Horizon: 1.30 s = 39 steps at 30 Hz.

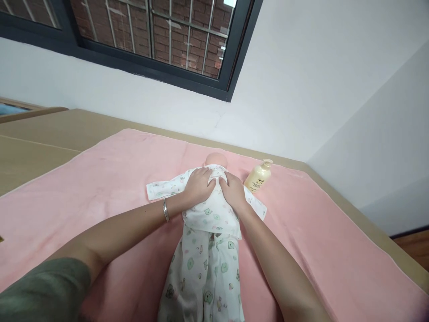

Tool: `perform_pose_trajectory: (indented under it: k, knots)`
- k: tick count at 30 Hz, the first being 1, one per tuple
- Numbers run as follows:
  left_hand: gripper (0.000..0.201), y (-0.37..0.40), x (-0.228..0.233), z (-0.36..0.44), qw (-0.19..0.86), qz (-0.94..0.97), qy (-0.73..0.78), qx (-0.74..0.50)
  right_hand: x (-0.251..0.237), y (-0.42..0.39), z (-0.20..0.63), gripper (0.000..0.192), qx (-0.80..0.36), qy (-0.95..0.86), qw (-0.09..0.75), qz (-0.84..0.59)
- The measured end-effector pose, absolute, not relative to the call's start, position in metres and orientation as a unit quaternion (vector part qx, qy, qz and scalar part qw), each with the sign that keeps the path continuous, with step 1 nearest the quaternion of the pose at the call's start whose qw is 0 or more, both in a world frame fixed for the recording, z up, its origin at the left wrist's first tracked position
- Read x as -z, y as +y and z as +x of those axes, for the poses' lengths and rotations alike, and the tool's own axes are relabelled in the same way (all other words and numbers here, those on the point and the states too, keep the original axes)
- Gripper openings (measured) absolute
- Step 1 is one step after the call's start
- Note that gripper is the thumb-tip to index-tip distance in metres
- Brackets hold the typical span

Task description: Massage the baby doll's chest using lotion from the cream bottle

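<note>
A baby doll [209, 212] in a white top and trousers with small green and pink animal prints lies stretched out on a pink blanket [110, 170]. Its smooth head [216, 159] points away from me, and the sleeves spread to both sides. My left hand [200, 185] lies flat on the upper left of the doll's torso, thumb turned inward. On the upper right rests my right hand [233, 190], also flat with fingers extended. The thumbs point towards each other with a small gap between them. Which side of the doll faces up, I cannot tell.
A pale yellow pump bottle [257, 178] stands just right of the doll, beside its right sleeve. The blanket covers a tan tabletop [87, 123] that runs along a white wall [284, 89]. Above is a dark-framed window [150, 67] with bars outside.
</note>
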<state>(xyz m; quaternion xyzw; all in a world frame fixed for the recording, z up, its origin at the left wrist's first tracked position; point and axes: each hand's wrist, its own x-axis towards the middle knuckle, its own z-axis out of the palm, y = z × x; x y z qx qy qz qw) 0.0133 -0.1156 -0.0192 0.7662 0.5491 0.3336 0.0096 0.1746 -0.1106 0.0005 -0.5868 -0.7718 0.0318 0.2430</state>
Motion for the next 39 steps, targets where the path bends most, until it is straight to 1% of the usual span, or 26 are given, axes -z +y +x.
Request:
perform_pose_trajectory:
  k: [7,11,18,21,23,26,29,33,35,39]
  knots:
    - [0.04,-0.115,0.022,0.012,0.04,0.753,0.547,-0.363,0.0,-0.112,0.176,0.037,-0.038,-0.774,0.257,-0.577]
    - [0.039,-0.115,0.022,0.012,0.044,0.754,0.547,-0.361,0.0,-0.111,0.176,0.038,-0.038,-0.775,0.252,-0.578]
    - [0.04,-0.114,0.022,0.013,0.015,0.767,0.548,-0.333,-0.005,-0.113,0.175,0.045,-0.032,-0.789,0.202,-0.579]
    - [0.043,-0.114,0.02,0.014,0.028,0.763,0.564,-0.315,-0.012,-0.123,0.169,0.042,-0.012,-0.795,0.167,-0.584]
    - [0.048,-0.114,0.018,0.014,0.031,0.754,0.587,-0.293,-0.017,-0.132,0.163,0.04,0.008,-0.796,0.143,-0.588]
    - [0.054,-0.118,0.015,0.016,0.019,0.754,0.602,-0.262,-0.021,-0.139,0.157,0.037,0.026,-0.797,0.128,-0.589]
    - [0.05,-0.128,0.014,0.02,-0.01,0.77,0.587,-0.249,-0.015,-0.13,0.162,0.038,-0.009,-0.799,0.153,-0.581]
    - [0.048,-0.144,0.012,0.024,-0.049,0.791,0.56,-0.242,-0.001,-0.107,0.178,0.051,-0.101,-0.785,0.2,-0.578]
    - [0.045,-0.144,0.01,0.022,-0.027,0.796,0.554,-0.244,0.002,-0.104,0.181,0.055,-0.111,-0.78,0.202,-0.582]
    - [0.043,-0.128,0.004,0.008,0.065,0.786,0.553,-0.269,-0.008,-0.119,0.17,0.047,-0.059,-0.788,0.187,-0.584]
